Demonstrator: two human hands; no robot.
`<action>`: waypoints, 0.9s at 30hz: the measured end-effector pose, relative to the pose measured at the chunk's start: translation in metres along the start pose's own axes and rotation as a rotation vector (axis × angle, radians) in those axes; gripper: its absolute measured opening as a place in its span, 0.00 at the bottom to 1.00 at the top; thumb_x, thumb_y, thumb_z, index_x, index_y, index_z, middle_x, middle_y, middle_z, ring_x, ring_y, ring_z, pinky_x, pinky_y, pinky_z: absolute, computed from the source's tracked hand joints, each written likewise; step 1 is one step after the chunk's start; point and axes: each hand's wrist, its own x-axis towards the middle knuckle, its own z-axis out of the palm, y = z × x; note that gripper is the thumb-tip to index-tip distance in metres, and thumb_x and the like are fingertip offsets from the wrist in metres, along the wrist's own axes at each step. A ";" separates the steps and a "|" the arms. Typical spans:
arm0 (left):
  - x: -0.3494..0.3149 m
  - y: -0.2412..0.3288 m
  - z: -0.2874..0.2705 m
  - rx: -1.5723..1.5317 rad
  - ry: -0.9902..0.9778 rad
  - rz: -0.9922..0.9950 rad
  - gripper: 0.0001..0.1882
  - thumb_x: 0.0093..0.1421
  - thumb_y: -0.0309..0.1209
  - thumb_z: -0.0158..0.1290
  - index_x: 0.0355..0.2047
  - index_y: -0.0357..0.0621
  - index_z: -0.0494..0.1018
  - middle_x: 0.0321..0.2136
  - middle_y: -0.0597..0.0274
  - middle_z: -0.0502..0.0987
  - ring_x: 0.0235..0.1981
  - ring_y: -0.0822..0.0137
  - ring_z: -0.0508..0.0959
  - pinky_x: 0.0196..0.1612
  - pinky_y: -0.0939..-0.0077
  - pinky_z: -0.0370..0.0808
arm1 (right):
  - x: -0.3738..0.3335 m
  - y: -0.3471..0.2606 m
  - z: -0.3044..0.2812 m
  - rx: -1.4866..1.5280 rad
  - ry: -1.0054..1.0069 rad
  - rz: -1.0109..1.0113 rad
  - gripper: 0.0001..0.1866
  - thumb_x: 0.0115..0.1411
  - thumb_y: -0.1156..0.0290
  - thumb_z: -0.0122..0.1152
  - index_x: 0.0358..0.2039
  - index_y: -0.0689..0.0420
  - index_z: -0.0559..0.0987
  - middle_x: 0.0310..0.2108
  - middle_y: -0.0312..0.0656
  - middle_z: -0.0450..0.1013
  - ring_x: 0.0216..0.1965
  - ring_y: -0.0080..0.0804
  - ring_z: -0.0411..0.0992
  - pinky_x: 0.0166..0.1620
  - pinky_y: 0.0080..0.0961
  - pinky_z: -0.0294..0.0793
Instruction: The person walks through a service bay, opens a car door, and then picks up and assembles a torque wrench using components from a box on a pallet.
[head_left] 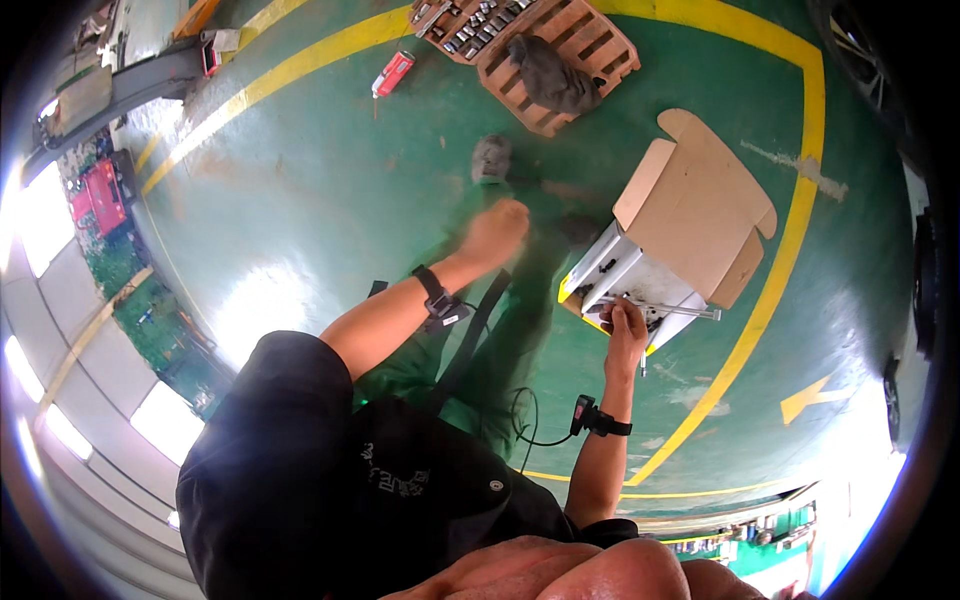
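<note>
Over the box at the right, my right hand [624, 325] has its fingers pinched together; what is between them is too small to make out. A long silver metal bar [680, 309] runs past its fingertips across the open cardboard box [698, 212]. Inside lie a white tray-like part [622, 272] and small dark pieces. My left hand [496, 235] is raised ahead of my body, apart from the box, with its fingers curled into a fist. It is slightly blurred, and anything inside the fist is hidden.
A brown socket set case [560, 60] lies open at the far side, with rows of sockets and a dark cloth [552, 76] on it. Left of it lies a red spray can [393, 74]. My grey shoe [491, 158] is on the green floor. A yellow line [780, 290] passes right of the box.
</note>
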 end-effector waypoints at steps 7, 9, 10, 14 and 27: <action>-0.007 -0.036 -0.056 -0.066 -0.035 -0.088 0.09 0.60 0.31 0.49 0.38 0.41 0.71 0.28 0.67 0.74 0.31 0.76 0.73 0.34 0.80 0.70 | -0.017 0.018 0.007 -0.063 0.096 0.110 0.09 0.61 0.72 0.53 0.41 0.60 0.76 0.31 0.38 0.75 0.28 0.23 0.72 0.31 0.18 0.71; -0.004 -0.046 -0.071 -0.113 -0.030 -0.090 0.09 0.60 0.31 0.50 0.38 0.41 0.71 0.28 0.67 0.74 0.31 0.76 0.74 0.33 0.80 0.70 | -0.019 0.027 0.021 -0.059 0.085 0.136 0.09 0.61 0.72 0.53 0.40 0.60 0.76 0.31 0.38 0.75 0.27 0.23 0.72 0.30 0.18 0.71; -0.006 -0.056 -0.078 -0.138 -0.007 -0.076 0.09 0.60 0.31 0.50 0.38 0.41 0.71 0.29 0.67 0.73 0.31 0.76 0.74 0.33 0.80 0.70 | -0.025 0.022 0.032 -0.081 0.071 0.146 0.09 0.61 0.72 0.53 0.40 0.60 0.76 0.31 0.38 0.75 0.28 0.23 0.72 0.30 0.18 0.71; -0.004 -0.076 -0.121 -0.151 0.042 -0.073 0.09 0.61 0.32 0.49 0.40 0.42 0.71 0.31 0.67 0.74 0.32 0.75 0.75 0.33 0.79 0.71 | -0.040 -0.003 0.085 -0.152 0.015 0.150 0.08 0.61 0.73 0.52 0.40 0.59 0.75 0.32 0.38 0.75 0.29 0.23 0.73 0.31 0.19 0.70; -0.035 -0.107 -0.235 -0.456 0.122 -0.355 0.11 0.62 0.33 0.47 0.41 0.41 0.70 0.36 0.65 0.74 0.36 0.71 0.75 0.36 0.74 0.71 | -0.051 -0.063 0.150 -0.394 -0.057 0.058 0.10 0.61 0.73 0.50 0.41 0.61 0.76 0.31 0.38 0.76 0.30 0.23 0.73 0.32 0.18 0.72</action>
